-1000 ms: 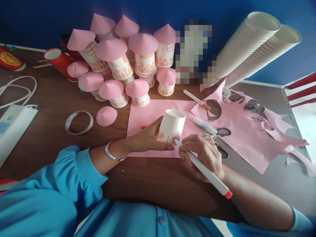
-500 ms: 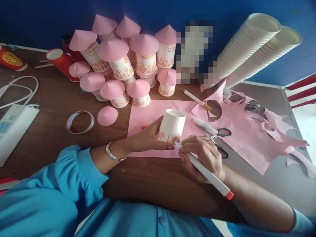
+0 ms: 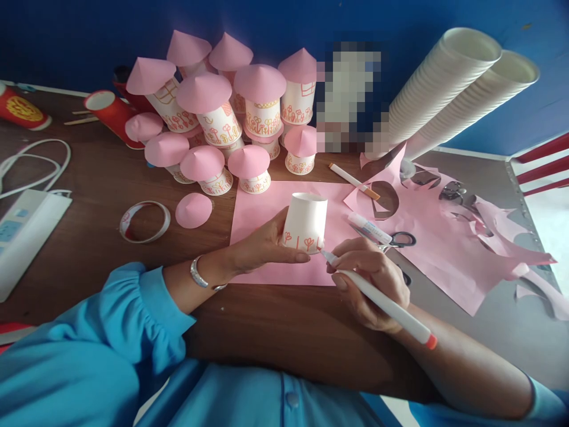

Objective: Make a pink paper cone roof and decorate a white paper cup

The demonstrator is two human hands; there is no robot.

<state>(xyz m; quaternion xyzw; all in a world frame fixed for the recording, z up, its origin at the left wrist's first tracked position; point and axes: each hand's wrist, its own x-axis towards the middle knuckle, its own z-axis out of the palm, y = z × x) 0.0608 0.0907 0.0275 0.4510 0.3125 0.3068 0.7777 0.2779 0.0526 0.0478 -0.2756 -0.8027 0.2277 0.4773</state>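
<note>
A white paper cup (image 3: 306,216) is held upside down by my left hand (image 3: 267,246), its thumb along the lower rim and its other fingers hidden behind. Red flower shapes and short stems run round the cup near that rim. My right hand (image 3: 373,284) is closed on a white marker pen (image 3: 386,305) with a red end. The marker's tip is at the cup's lower right edge, by a short red line. Under the cup lies a pink paper sheet (image 3: 255,207) on the brown table.
Decorated cups with pink cone roofs (image 3: 260,83) stand at the back. Leaning stacks of white cups (image 3: 444,83) are at the back right. Pink paper scraps (image 3: 448,255), scissors (image 3: 402,239), a glue stick (image 3: 368,228) and an orange-tipped marker (image 3: 353,181) lie right; a tape roll (image 3: 165,222) lies left.
The cup has shifted slightly left and turned in my left hand, and a new short red line shows near its right edge. My right hand and the marker have moved a little right.
</note>
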